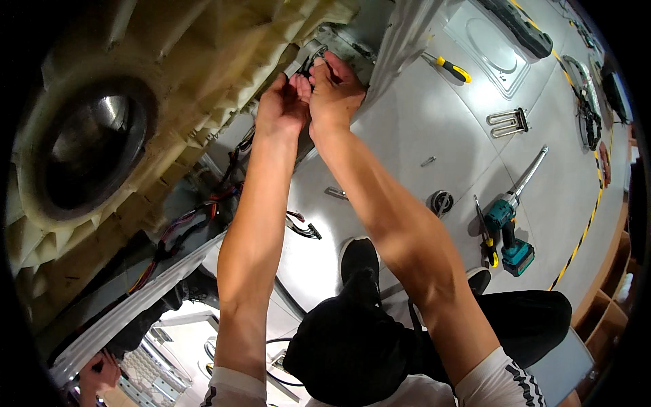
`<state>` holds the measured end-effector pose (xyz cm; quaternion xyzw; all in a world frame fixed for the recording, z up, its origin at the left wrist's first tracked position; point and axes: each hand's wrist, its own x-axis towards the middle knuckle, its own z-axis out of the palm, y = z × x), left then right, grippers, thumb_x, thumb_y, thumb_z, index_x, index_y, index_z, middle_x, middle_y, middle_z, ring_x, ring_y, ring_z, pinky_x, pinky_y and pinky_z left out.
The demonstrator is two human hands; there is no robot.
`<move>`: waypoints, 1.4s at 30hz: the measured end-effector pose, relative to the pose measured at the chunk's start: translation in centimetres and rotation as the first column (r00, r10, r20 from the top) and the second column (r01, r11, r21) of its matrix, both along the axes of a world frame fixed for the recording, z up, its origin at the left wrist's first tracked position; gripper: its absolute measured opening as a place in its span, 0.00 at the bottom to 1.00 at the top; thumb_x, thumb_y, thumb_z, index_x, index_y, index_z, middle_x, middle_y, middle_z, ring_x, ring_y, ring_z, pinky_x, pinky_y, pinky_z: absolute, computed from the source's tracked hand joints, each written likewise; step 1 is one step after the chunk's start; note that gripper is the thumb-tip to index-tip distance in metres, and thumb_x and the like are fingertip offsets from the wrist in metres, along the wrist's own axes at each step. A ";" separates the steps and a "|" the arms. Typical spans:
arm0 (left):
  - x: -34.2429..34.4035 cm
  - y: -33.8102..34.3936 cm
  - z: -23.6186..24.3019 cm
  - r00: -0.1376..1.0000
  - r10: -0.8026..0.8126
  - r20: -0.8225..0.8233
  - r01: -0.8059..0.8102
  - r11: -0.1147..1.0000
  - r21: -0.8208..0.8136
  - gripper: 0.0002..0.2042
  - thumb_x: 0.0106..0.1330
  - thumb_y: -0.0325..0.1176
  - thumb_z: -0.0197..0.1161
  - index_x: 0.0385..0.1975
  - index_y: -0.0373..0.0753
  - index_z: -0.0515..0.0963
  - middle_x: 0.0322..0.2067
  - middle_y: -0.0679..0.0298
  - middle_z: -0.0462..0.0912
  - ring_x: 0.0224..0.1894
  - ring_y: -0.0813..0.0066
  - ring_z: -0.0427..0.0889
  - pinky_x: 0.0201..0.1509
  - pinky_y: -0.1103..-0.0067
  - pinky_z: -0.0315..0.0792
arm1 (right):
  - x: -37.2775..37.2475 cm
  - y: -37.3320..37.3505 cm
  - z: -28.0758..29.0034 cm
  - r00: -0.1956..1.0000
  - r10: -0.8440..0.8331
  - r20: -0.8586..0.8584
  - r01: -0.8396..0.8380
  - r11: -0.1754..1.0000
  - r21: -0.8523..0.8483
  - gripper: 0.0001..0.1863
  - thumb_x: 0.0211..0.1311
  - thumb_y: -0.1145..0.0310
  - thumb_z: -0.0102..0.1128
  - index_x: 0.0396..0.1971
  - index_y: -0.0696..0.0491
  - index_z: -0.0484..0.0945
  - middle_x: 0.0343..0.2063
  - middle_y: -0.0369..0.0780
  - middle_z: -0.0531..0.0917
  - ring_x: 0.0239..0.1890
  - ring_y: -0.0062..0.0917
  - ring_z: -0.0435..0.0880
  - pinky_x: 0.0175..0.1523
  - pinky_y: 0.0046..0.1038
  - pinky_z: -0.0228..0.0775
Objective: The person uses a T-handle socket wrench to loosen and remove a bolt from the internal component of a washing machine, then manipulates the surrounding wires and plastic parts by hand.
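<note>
My left hand [282, 108] and my right hand [333, 91] are close together at the lower inner part of an opened machine with a large cream plastic tub [68, 81]. The fingers of both hands are curled around a small part beside a grey cylindrical fitting [313, 46], but what they grip is mostly hidden. The tub has a round dark metal centre [92, 146]. Wire bundles [180, 227] run along the machine's frame below it.
On the tiled floor [420, 129] lie screwdrivers [453, 70], a teal cordless driver [503, 216], a heating element [507, 122], a clear tray [485, 44] and small parts. Cardboard boxes [603, 308] stand at right. Another person's hand [102, 373] shows at lower left.
</note>
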<state>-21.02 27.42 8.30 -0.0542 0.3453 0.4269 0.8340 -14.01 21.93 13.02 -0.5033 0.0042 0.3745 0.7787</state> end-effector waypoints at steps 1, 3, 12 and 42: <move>-0.2 0.2 -0.3 1.000 -0.015 0.008 0.015 1.000 0.008 0.10 0.65 0.32 0.48 0.37 0.30 0.65 0.32 0.59 0.70 0.36 0.70 0.71 0.44 0.78 0.72 | -0.1 0.0 0.5 1.000 0.002 -0.031 -0.002 1.000 0.001 0.12 0.55 0.72 0.56 0.39 0.61 0.74 0.27 0.38 0.77 0.28 0.19 0.74 0.35 0.20 0.70; -0.3 0.3 -0.8 1.000 -0.015 0.008 0.015 1.000 0.028 0.10 0.65 0.32 0.48 0.37 0.30 0.66 0.32 0.60 0.70 0.36 0.70 0.71 0.44 0.78 0.72 | -0.1 0.1 0.7 0.999 -0.001 -0.043 0.000 1.000 -0.017 0.13 0.55 0.71 0.56 0.39 0.61 0.75 0.27 0.38 0.77 0.28 0.19 0.74 0.35 0.19 0.69; 0.0 0.1 -0.6 0.999 -0.027 -0.033 0.029 0.998 0.057 0.09 0.66 0.32 0.47 0.37 0.32 0.66 0.32 0.60 0.70 0.35 0.70 0.71 0.44 0.78 0.72 | 0.1 1.5 -3.2 0.851 -0.063 0.522 0.138 0.985 -0.106 0.13 0.55 0.69 0.56 0.38 0.61 0.76 0.27 0.38 0.79 0.27 0.19 0.75 0.34 0.20 0.70; -0.1 0.1 -0.2 1.000 -0.027 0.007 0.027 1.000 0.010 0.09 0.65 0.30 0.48 0.36 0.30 0.68 0.31 0.58 0.72 0.35 0.69 0.73 0.43 0.77 0.73 | 0.8 0.3 -0.4 0.990 0.074 -0.116 -0.071 0.997 0.035 0.09 0.55 0.69 0.58 0.31 0.60 0.74 0.26 0.37 0.78 0.26 0.19 0.74 0.33 0.18 0.68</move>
